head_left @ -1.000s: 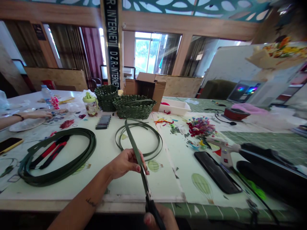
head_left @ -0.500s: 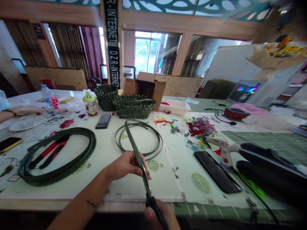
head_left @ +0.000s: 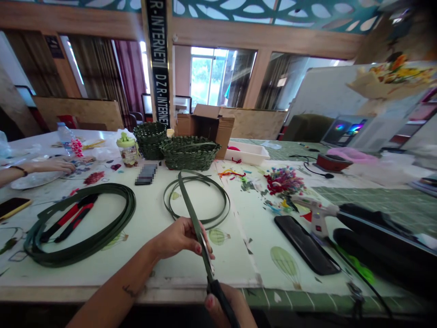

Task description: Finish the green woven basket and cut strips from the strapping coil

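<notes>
A long dark-green flat strip [head_left: 188, 199] runs from a loose coil [head_left: 228, 200] on the table down toward me. My left hand [head_left: 179, 238] is closed, pinching the strip between thumb and fingers. Near the table's front edge, my right hand [head_left: 232, 303] grips black-handled scissors [head_left: 221, 298]. Their blades lie along the strip, and the metal shows beside my left fingers. Whether the blades are parted I cannot tell. To the left, a thick coil of green strips [head_left: 128, 205] surrounds red-and-black handled pliers [head_left: 77, 221].
Two green woven baskets [head_left: 191, 155] stand at the back before a cardboard box [head_left: 223, 136]. On the right lie a black phone-like object [head_left: 307, 246], a glue gun [head_left: 319, 216] and a colourful bead-like bundle [head_left: 283, 181]. Another person's hand [head_left: 56, 166] reaches over a plate at far left.
My hands, the strip and the scissors hold nearly the same pose. At far left, the other person's hand has moved a little to the right.
</notes>
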Demonstrator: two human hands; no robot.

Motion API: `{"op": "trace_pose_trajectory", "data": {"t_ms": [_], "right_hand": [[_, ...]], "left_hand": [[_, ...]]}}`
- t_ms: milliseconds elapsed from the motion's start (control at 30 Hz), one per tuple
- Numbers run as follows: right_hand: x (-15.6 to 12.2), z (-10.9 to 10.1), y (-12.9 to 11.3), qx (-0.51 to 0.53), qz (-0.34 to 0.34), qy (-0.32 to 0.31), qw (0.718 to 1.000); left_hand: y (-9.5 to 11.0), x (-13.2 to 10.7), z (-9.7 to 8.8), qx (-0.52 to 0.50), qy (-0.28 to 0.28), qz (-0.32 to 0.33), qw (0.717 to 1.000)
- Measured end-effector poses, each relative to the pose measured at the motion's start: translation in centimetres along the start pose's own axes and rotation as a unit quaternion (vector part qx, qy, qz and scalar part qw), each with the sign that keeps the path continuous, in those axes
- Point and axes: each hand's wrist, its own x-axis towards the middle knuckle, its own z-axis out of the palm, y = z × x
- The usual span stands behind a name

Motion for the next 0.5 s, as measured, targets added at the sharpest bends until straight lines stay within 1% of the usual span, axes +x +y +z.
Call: {"op": "trace_pose_trajectory", "data": {"t_ms": [133, 233, 367, 433, 500], "right_hand": [[0.1, 0.1, -0.2, 0.016, 0.027, -0.016, 0.999], [0.5, 0.1, 0.4, 0.034, 0.027, -0.022, 0.999], [0.9, 0.2, 1.2, 0.055, 0.022, -0.011, 0.998], [0.9, 0.4, 1.4, 0.057, 0.035, -0.006, 0.998], [0.8, 0.6, 1.5, 0.062, 0.046, -0.008, 0.997]], "left_hand": [[0.0, 0.0, -0.1, -0.001, -0.004, 0.005, 1.0], [0.0, -0.1, 0.0, -0.001, -0.002, 0.015, 1.0], [0.2, 0.0, -0.1, 0.02, 0.003, 0.023, 1.0], [0.4, 0.0, -0.4, 0.021, 0.011, 0.031, 0.999], [0.5, 0.1, -0.7, 0.005, 0.036, 0.05, 0.998]]}}
